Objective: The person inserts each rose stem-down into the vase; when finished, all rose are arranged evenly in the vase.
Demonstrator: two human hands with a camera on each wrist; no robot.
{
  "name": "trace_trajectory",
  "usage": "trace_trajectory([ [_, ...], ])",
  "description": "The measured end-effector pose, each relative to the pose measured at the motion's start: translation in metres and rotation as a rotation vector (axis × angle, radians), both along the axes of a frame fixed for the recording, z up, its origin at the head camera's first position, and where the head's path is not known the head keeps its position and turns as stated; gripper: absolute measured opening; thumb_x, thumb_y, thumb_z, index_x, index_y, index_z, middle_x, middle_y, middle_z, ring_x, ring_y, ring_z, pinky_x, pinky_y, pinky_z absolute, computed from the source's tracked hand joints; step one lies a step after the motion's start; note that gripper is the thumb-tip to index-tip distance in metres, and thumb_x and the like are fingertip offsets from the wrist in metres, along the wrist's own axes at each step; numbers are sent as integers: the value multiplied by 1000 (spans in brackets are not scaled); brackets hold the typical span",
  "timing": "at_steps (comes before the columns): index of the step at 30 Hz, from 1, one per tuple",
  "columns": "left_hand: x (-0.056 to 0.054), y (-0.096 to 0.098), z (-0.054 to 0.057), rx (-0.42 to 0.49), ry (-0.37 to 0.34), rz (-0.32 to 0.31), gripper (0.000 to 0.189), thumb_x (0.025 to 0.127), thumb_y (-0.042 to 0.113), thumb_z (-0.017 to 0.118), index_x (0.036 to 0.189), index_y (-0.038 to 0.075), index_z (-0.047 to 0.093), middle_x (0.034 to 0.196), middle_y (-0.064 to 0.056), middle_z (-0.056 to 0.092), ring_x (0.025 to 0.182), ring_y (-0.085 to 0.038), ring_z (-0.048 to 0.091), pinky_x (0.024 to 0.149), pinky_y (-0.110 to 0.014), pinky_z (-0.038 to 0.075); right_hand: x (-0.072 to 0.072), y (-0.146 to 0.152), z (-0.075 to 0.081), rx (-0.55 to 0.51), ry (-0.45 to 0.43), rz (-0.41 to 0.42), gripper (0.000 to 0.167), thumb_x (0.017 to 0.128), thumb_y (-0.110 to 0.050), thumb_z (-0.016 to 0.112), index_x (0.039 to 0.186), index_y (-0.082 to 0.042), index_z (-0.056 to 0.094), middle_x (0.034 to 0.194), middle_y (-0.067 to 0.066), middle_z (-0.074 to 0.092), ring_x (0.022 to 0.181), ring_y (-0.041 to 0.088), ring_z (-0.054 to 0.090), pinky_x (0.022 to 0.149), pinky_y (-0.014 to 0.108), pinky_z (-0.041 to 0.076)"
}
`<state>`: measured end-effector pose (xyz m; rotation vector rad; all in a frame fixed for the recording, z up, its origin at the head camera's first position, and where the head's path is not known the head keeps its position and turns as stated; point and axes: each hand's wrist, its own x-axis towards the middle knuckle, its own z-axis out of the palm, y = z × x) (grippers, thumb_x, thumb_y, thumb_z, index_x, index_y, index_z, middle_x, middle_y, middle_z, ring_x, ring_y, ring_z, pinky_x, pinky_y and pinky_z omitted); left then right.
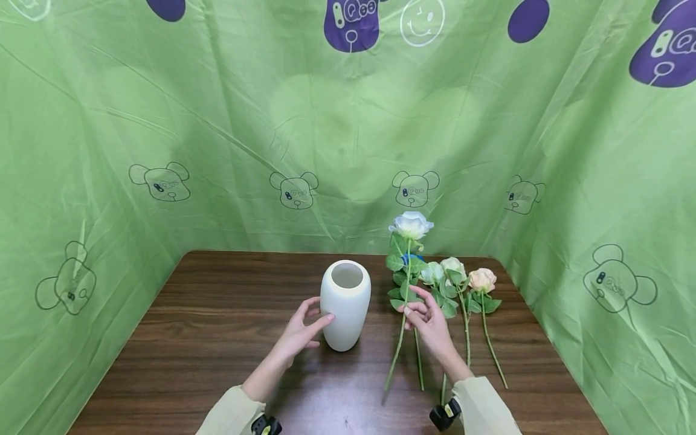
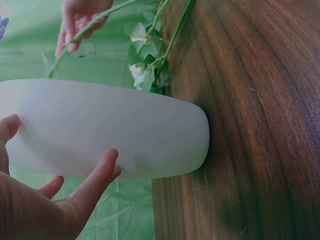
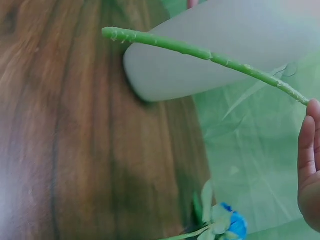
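Note:
A tall white vase [image 1: 345,317] stands upright on the table, its round mouth facing up. My left hand [image 1: 296,333] is at its left side, the thumb and fingers extended against the wall. To the right of the vase, my right hand [image 1: 431,326] pinches the green stem of a pale blue-white artificial rose [image 1: 411,226] between thumb and fingers. The rose is held bloom up, and its bare stem end [image 3: 112,34] points down toward the table. In the right wrist view, this stem crosses in front of the vase.
Several more artificial roses lie on the right of the brown wooden table [image 1: 228,302]: a blue rose [image 3: 236,224], partly hidden in the head view, pale ones and a peach rose [image 1: 482,280]. A green printed curtain [image 1: 228,121] surrounds the table's back and sides.

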<state>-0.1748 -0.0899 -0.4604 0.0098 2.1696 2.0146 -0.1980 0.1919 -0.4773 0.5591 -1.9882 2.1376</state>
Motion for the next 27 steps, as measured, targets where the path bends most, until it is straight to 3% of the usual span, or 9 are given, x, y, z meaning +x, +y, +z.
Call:
trace_trajectory([
  [3,-1,0,-1,-6,-2,2,63,80,35,65,130,11,35,126,-24,37,103,-40,46,63,-43,51,-1,-1,5,-66,77,31,48,84,6,52,127,9,30,84,26,58,54,16,55,48,26,49],
  [4,-1,0,-2,-5,1,2,63,80,35,64,130,11,35,126,-24,37,103,-40,47,63,-43,51,-10,2,-9,-102,111,60,48,85,4,52,128,6,32,86,23,59,56,15,56,49,25,49],
  [8,-1,0,-1,-2,-6,4,63,80,34,65,130,12,35,126,-24,37,103,-40,47,63,-43,51,-10,-2,4,-164,178,58,48,85,3,52,128,5,32,87,18,61,56,15,55,49,25,49],
  [10,-1,0,0,2,-5,4,63,80,34,64,131,11,34,127,-24,36,103,-41,46,63,-43,51,-9,-6,13,-180,177,28,48,86,4,51,129,6,30,87,17,61,56,15,55,50,24,49],
  [11,-1,0,0,4,-5,4,63,80,34,64,131,11,34,127,-25,36,103,-41,46,62,-44,51,1,-12,33,-175,157,-12,48,85,6,50,128,8,28,86,17,61,55,15,54,49,24,48],
  [15,-1,0,1,5,-3,7,64,80,34,64,131,11,33,127,-25,36,104,-42,45,62,-44,51,3,-21,54,-262,89,-75,48,86,10,48,129,7,28,85,12,62,54,13,52,51,22,47],
  [21,-2,0,-1,-6,-7,12,62,79,35,65,129,13,36,126,-23,38,104,-41,46,62,-43,51,1,-31,78,-443,44,-113,46,86,13,45,128,0,31,84,10,61,53,14,52,52,20,47],
  [27,-2,-1,-2,-9,-6,14,62,78,36,66,129,14,37,126,-23,39,103,-42,46,62,-43,51,-7,-35,97,-609,83,-126,50,85,9,51,129,-1,30,83,13,61,54,15,53,51,20,47],
])
